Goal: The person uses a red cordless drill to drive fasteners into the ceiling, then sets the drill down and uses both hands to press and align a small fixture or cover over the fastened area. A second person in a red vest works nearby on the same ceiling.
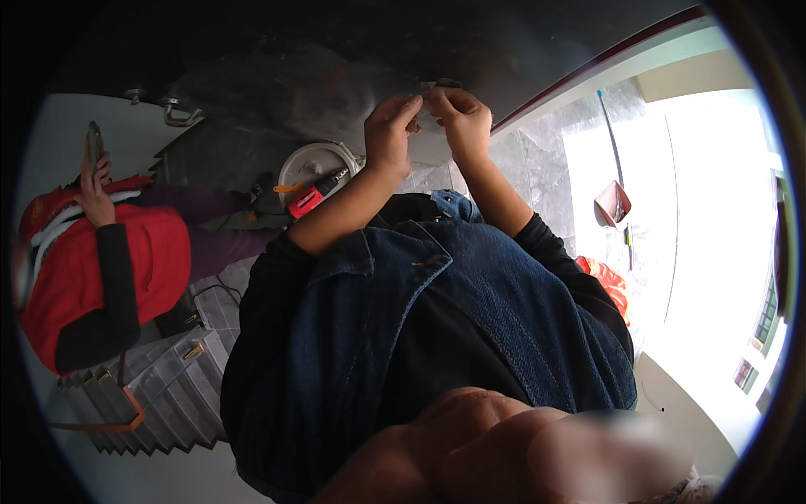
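Both of the person's bare hands are raised in front of a dark door, close beside each other. By the fingertips of the right hand, a small thin piece is seen at the door's surface (whether it is stuck there or only held against it cannot be told). The right thumb and fingers are brought close around that spot, but whether the piece is clamped between them cannot be made out. The left hand is held just beside it, thumb and forefinger drawn near each other; its grip is likewise too unclear to be told.

Below the left forearm, a red power drill is kept in a white bucket. A metal handle is mounted on the door, farther left. There, a phone is held up by a co-worker in a red vest, near a staircase. On the right, a dustpan is seen beside a long pole (tipped in blue).
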{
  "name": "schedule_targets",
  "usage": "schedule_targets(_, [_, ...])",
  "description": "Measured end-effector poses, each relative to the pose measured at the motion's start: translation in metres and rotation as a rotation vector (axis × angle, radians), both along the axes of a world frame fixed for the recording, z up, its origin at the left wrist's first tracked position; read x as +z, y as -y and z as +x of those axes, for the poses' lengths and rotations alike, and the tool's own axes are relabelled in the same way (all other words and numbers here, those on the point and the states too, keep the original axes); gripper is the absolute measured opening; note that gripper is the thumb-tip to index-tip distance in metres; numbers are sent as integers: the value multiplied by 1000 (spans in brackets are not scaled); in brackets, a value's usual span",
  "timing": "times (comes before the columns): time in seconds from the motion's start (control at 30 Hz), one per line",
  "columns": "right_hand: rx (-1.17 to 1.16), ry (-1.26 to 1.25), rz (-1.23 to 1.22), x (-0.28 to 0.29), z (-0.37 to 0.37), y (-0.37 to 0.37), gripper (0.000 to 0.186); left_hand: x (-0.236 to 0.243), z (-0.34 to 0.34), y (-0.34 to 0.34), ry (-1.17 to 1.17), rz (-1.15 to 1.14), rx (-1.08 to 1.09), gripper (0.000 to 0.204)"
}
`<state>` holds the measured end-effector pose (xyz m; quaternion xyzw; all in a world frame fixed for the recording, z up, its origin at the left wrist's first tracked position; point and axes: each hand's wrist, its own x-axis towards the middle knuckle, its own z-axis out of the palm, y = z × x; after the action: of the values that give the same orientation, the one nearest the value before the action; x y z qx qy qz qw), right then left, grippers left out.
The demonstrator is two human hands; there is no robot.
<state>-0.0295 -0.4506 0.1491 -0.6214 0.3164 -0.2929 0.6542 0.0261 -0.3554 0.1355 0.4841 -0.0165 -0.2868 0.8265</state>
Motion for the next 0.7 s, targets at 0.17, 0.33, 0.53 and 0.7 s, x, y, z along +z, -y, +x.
schedule_targets(0.17, [-13,-119,-74,1,3,1,21,2,2,-4,2,24,-13,8])
schedule_targets(0.33, [-82,47,61,-1,11,-3,17,-1,1,-8,24,24,-21,9])
schedule_targets(0.53, [-128,137,52,-8,12,-6,20,-1,2,-12,58,71,-42,9])
schedule_targets(0.7, [-121,91,30,-17,10,-4,18,1,5,-13,6,71,-32,10])
